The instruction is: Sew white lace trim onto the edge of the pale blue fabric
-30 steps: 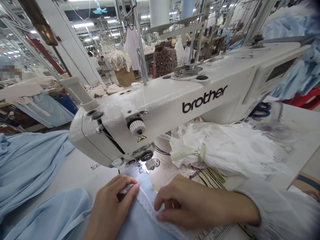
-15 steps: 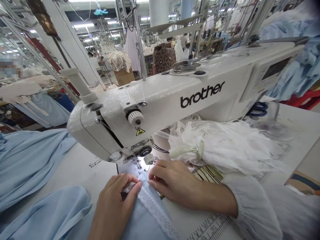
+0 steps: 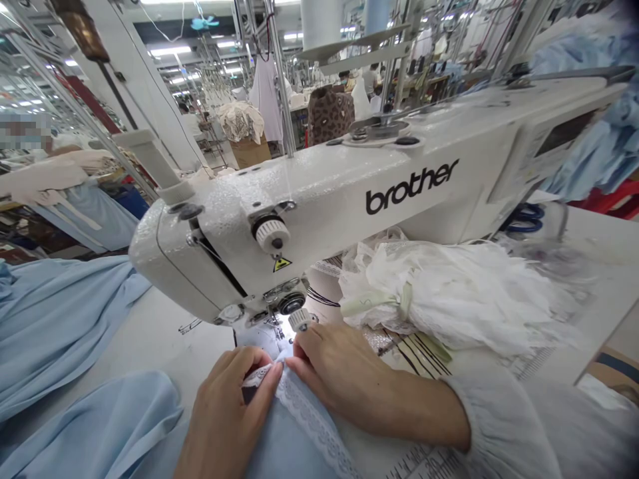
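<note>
The right hand (image 3: 339,379) is moving in closer to the sewing machine (image 3: 319,199) than half a second ago, fingers bunched together and seemingly nipping the lace trim (image 3: 309,419) just before the needle. The left hand (image 3: 224,412) is still pinching the trim's end against the blue fabric (image 3: 279,456) between thumb and forefinger.

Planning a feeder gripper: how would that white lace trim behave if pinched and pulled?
Likely floppy: the lace trim lies flat along the blue fabric. Probably light and snag-prone, given its openwork. Left hand and right hand both pin it by the sewing machine, suggesting it shifts easily.
</note>
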The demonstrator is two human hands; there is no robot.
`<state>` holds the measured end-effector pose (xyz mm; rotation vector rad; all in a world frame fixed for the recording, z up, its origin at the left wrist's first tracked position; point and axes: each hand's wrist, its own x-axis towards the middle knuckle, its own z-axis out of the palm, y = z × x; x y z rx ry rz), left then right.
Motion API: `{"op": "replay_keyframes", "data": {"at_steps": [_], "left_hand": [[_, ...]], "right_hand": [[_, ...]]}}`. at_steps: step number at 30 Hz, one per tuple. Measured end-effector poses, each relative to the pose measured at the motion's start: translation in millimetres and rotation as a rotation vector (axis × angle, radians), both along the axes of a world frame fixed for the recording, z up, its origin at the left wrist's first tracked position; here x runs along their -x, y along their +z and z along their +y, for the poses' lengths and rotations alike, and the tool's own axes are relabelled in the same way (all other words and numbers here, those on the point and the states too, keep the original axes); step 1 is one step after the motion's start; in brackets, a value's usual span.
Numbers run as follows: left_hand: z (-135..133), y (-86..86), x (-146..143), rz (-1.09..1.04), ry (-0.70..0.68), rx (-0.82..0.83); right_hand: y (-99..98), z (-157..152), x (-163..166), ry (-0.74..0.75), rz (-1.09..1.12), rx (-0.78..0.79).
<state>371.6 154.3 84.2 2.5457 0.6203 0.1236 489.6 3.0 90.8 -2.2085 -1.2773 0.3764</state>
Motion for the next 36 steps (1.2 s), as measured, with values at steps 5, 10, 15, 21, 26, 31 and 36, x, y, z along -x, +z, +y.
{"op": "replay_keyframes", "data": {"at_steps": [5,10,15,21,26,31,36], "left_hand": [[-1,3.7,1,-0.073,0.017,-0.045],[0,2.4,0,-0.155,-0.059,-0.122],[4,-3.2,0,-0.282,-0.218,-0.18],[5,-6.8,2,-0.298,-0.308,-0.289],[4,-7.5,1,-0.328,-0.277,-0.35],[2,-6.0,0,-0.321,-0.274,-0.425],[6,-10.8,1,-0.365,-0.35,-0.428]], "right_hand": [[-1.2,-1,-4,-0.066,0.214,-0.104],[3.2,-4,-6,-0.085,0.299,-0.109],[2.7,-6,-2,-0.073,0.209,-0.128],[-15.2,-4,2,0.009,-0.032,-0.166],[-28.6,-4,8,0.102,-0.245,-0.158],[-32.6,-6,14,0.154,-0.352,-0.16],[-27.7,-8,6,0.176,-0.356,-0.151]]}}
